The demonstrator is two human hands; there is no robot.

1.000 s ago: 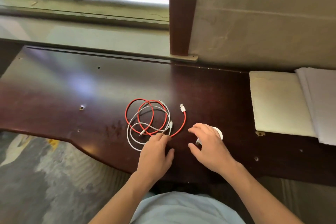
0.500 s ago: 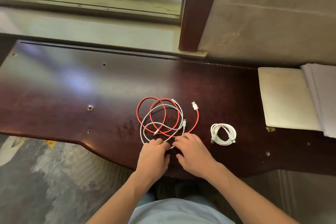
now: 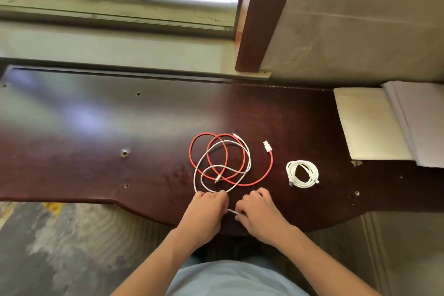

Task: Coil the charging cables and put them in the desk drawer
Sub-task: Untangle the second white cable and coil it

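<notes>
Now white cable (image 3: 223,166) pinched by left hand (image 3: 206,214) and right hand (image 3: 260,215), short taut stretch held left-right between curled fingers, loops spread away over red cable (image 3: 240,179).

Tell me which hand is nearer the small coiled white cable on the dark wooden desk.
Right. The right hand lies just below and left of the small coiled white cable, pinching the loose white cable. The left hand holds that cable farther left.

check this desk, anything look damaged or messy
The desk top has several small open holes, one chipped. The red cable and loose white cable lie tangled across each other; the coiled white cable is tidy.
</notes>
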